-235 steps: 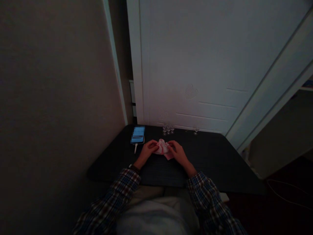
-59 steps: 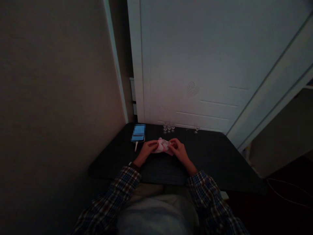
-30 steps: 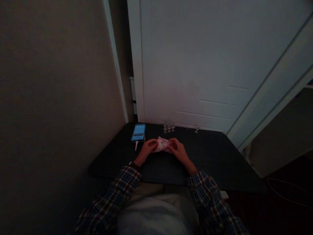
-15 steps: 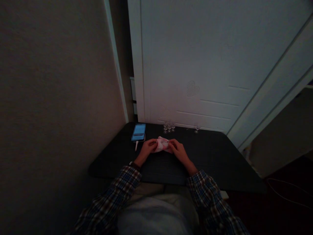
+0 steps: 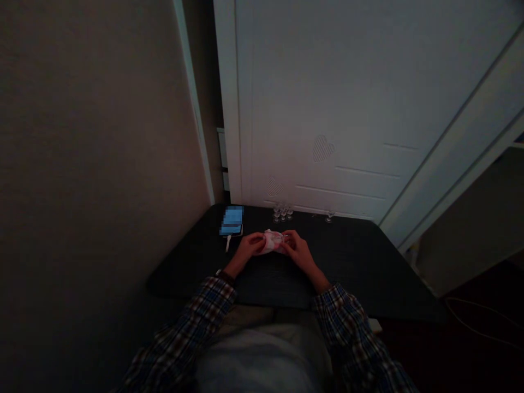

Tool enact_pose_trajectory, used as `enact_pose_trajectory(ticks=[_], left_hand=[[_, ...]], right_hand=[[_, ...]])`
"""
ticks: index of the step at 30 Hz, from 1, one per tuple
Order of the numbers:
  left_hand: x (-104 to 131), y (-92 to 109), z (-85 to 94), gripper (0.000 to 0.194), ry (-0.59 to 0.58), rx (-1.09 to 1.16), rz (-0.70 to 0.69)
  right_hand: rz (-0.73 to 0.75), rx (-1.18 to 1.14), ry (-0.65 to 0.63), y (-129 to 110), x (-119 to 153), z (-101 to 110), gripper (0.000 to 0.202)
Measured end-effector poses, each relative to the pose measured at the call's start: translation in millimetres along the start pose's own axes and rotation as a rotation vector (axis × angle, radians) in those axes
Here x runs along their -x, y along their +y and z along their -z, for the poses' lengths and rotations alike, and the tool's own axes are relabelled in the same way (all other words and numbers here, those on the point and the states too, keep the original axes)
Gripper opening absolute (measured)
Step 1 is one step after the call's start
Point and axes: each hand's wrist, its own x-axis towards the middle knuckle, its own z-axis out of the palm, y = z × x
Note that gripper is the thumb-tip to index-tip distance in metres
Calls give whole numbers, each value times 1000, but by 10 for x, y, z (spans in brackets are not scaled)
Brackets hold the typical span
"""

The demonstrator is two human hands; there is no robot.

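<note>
A crumpled pink-and-white cloth (image 5: pixel 272 240) is held between my two hands, just above the dark table. On its left side, my left hand (image 5: pixel 249 248) is closed, with the fingers and thumb pinching the fabric. My right hand (image 5: pixel 298 249) is closed at the cloth's right side, its fingers bent inward. A pale, clear glint shows by the right fingertips; it looks like a small piece of glass, but the dim light and fingers hide its shape.
Several small stemmed glasses (image 5: pixel 282 213) stand grouped at the back of the table (image 5: pixel 347 267). One more glass (image 5: pixel 329 216) stands apart to their right. A lit phone (image 5: pixel 232 221) with a white cable (image 5: pixel 228 243) lies at the left. Behind rises a white panel (image 5: pixel 286 109).
Both hands stay in nearly the same place. My right fingers have shifted slightly upward and the cloth's folds have changed, with more of the clear glint showing.
</note>
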Motion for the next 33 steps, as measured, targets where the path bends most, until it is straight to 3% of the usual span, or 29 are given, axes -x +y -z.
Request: enact_pose_trajectory(ticks=[5,18,23,28,33], left_hand=[[-4,10,-1,35,9,14,3],[13,28,-16,35,15,25,5],[3,28,-13,31,44,-1,-1],[4,28,-5,31,45,-3,-13],[4,12,-2,33,46,3,2]], right_hand=[[-28,-3,-27,30,9,-7,21],[-61,68,-63,-21,34,-4,35],[-22,6,1,-32,23,-7,21],[-6,-39,26,-6,7,-21,40],[5,-23,17,3,6,-22,36]])
